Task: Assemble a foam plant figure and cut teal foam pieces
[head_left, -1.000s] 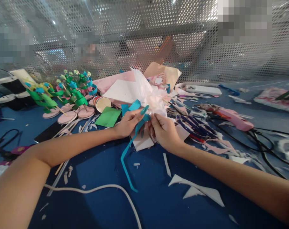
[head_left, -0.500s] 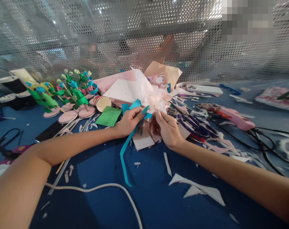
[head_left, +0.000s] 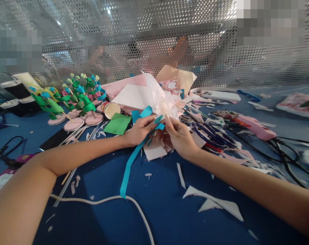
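Observation:
My left hand point(head_left: 139, 131) pinches the top end of a long teal paper strip point(head_left: 130, 163), which hangs down and left towards the blue table point(head_left: 159, 211). My right hand point(head_left: 178, 136) meets it from the right, its fingertips closed on the same strip's upper end at a small folded teal bit point(head_left: 159, 125). Both hands hover over a white scrap point(head_left: 154, 152), just in front of a heap of crumpled clear plastic and pink and white paper point(head_left: 149, 95).
Green and blue paper spirals on sticks with round pink bases point(head_left: 72, 102) stand at the left. A green paper square point(head_left: 117, 123), a pink glue gun point(head_left: 254, 125) with black cables, a phone point(head_left: 217, 95), a white cable point(head_left: 98, 200) and white offcuts point(head_left: 215, 204) lie around. A perforated metal screen point(head_left: 154, 37) closes the back.
The dangling strip has swung left and its free end has risen. My right hand has shifted slightly up and closed its fingertips on the strip's top end.

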{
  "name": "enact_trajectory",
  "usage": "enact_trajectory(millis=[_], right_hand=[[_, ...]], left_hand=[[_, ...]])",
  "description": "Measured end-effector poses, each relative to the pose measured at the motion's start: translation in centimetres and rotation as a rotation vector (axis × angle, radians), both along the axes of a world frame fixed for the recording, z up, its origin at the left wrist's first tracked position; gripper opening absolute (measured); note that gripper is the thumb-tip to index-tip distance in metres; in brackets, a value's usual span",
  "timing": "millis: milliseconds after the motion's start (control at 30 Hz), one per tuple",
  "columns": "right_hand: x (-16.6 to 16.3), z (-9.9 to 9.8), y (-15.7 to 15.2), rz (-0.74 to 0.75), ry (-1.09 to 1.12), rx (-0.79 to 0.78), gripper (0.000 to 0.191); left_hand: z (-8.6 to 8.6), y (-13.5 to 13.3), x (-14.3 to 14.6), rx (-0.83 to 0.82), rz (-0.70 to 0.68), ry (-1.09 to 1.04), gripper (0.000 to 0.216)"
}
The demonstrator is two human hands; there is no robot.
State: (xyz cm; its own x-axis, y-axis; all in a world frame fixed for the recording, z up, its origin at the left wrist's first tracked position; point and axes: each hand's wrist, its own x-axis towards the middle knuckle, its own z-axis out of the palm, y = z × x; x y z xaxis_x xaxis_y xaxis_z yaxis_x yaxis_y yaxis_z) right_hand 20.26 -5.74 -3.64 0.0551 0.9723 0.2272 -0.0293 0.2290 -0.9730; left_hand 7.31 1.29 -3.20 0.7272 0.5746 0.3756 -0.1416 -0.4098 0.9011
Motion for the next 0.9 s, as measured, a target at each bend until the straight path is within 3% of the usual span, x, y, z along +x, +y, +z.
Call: enact_trajectory(millis=[133,300,467,900], right_hand=[[-0.13,0.19,-0.18,0.019,-0.031,0.025,0.043],[-0.06,0.14,-0.06,-0.033,-0.065,0.084,0.045],[0.11,-0.14,-0.02,-0.017,-0.011,0.003,0.046],[-0.03,-0.01,-0.73,-0.055,-0.132,0.032,0.041]], left_hand=[[0.23,-0.17,0.01,-0.062,-0.05,-0.061,0.044],[0.09,-0.07,0.0,0.025,0.02,0.01,0.048],[0.02,-0.17,-0.03,0.077,0.029,0.063,0.047],[-0.03,-0.33,-0.09,-0.185,-0.054,-0.003,0.046]])
